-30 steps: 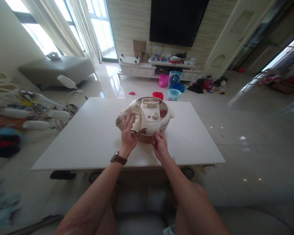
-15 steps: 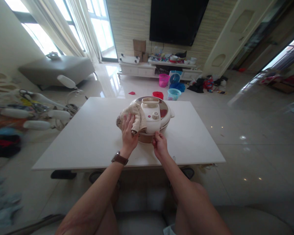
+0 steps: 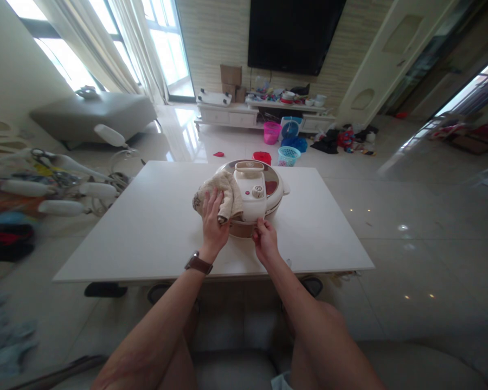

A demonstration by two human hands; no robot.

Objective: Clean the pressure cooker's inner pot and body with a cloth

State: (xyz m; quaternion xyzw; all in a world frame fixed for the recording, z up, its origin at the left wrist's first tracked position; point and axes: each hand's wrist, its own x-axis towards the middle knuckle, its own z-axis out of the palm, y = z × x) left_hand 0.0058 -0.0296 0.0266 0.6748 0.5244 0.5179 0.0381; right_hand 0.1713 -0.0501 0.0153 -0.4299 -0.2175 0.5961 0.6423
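Observation:
A round white electric cooker (image 3: 250,208) with a top handle, a dial, a red button and a shiny lid stands upright on the white table (image 3: 146,216). My left hand (image 3: 214,216) presses a beige cloth (image 3: 228,192) against the cooker's left side, its fingers bent over the fabric. The cloth hides that part of the lid and rim. At the cooker's front edge, just below the control panel, my right hand (image 3: 265,238) is closed in a pinch at the rim. Its fingertips are partly hidden.
A small clear object (image 3: 288,262) lies near the table's front edge. Beyond the table, a red basin (image 3: 262,157), a light-blue basket (image 3: 288,156) and a pink bin (image 3: 271,133) stand on the floor. Lamp arms with white shades (image 3: 65,207) are at the left.

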